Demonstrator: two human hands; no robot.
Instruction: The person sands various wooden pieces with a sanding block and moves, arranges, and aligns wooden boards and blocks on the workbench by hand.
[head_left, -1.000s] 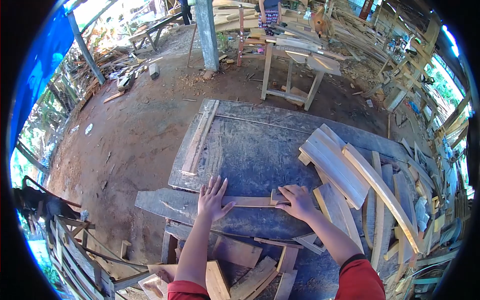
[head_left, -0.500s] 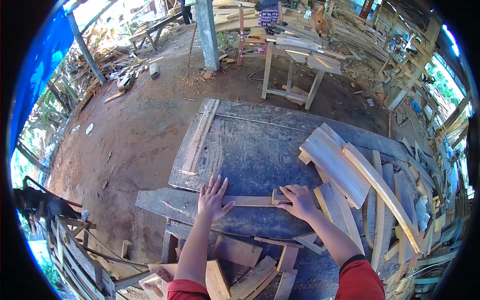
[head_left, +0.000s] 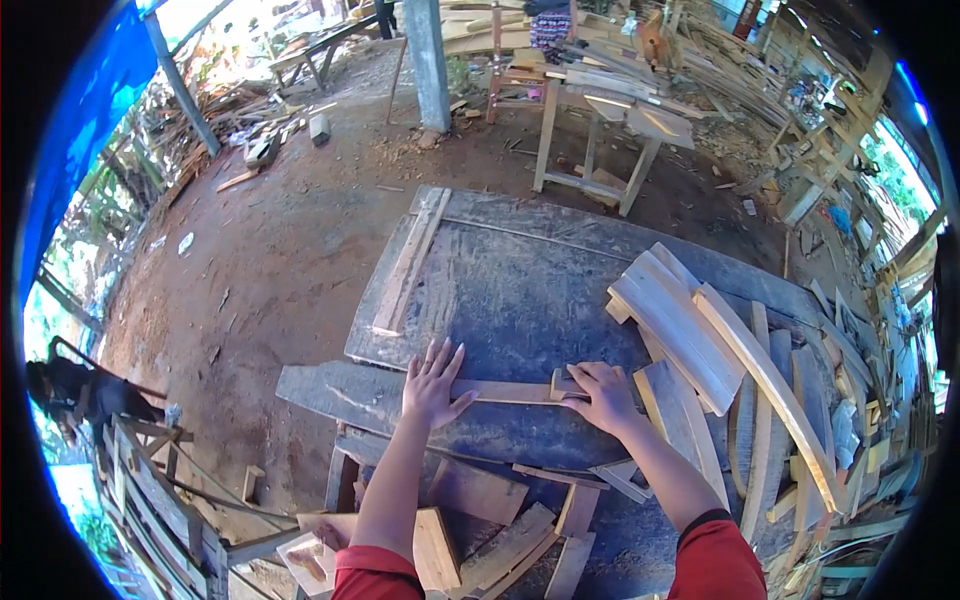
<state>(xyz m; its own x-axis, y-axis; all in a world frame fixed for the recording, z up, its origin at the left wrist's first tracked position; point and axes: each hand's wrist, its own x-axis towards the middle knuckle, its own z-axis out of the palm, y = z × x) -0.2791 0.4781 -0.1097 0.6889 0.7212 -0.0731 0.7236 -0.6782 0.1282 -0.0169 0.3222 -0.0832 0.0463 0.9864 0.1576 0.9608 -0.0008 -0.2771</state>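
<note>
A narrow wooden strip [head_left: 505,391] lies crosswise on the dark workbench [head_left: 520,290]. My left hand [head_left: 432,388] rests flat over the strip's left end, fingers spread away from me. At the strip's right end, my right hand [head_left: 600,393] grips a small wooden block [head_left: 565,384] that sits on top of the strip. Thumb and fingers close around the block, and part of it is hidden under them.
Stacked planks [head_left: 680,330] and a long curved board [head_left: 770,390] lie right of my right hand. Offcuts [head_left: 480,497] are piled nearest me. A thin batten [head_left: 412,262] lies at the far left. Beyond stand a small table [head_left: 610,115] and a post [head_left: 428,65].
The view has shifted slightly, so the whole scene sits a little further right. Both hands keep almost the same places on the strip and block.
</note>
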